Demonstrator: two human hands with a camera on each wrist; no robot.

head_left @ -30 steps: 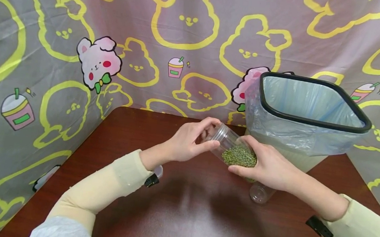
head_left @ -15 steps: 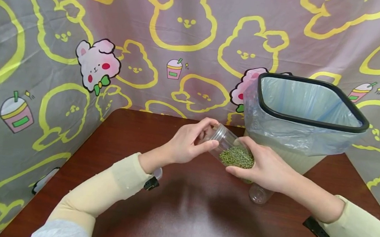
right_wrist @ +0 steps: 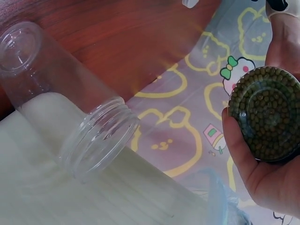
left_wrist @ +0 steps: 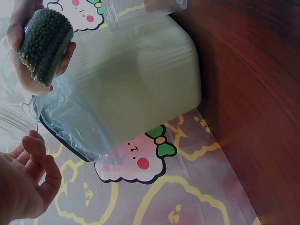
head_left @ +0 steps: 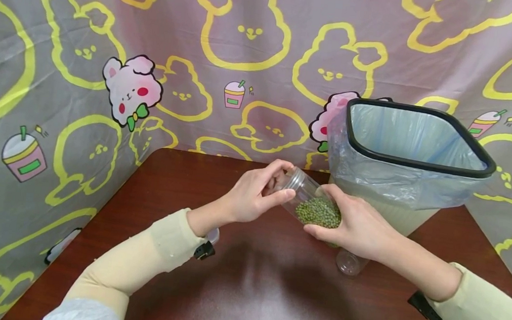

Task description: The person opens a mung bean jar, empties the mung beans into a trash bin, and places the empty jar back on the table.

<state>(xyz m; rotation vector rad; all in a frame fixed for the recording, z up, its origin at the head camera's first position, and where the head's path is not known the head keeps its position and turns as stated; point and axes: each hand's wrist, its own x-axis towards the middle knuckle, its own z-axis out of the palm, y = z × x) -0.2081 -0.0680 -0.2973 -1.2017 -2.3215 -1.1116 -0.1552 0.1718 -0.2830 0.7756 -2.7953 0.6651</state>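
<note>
A clear jar of small green beans [head_left: 317, 211] is held tilted above the table, its neck to the upper left. My right hand [head_left: 360, 222] grips the bean-filled lower part, and the jar's base faces the camera in the right wrist view. With thumb and fingers, my left hand [head_left: 255, 190] holds the jar's neck end; its curled fingers [left_wrist: 35, 150] show in the left wrist view. What lies inside that grasp is mostly hidden. Below the right hand, a second clear jar [right_wrist: 70, 93] stands without beans, its threaded mouth upward.
A pale bin [left_wrist: 140, 79] with a black rim [head_left: 420, 167] and a bluish bag liner [head_left: 373, 180] stands at the back right. Part of a whitish round piece [head_left: 214, 235] shows behind the left wrist. Patterned cloth [head_left: 257, 38] hangs around the brown table [head_left: 244, 291].
The hands and the jar of beans shift only slightly in the picture, along with the whole scene. Both hands keep the same hold on the jar.
</note>
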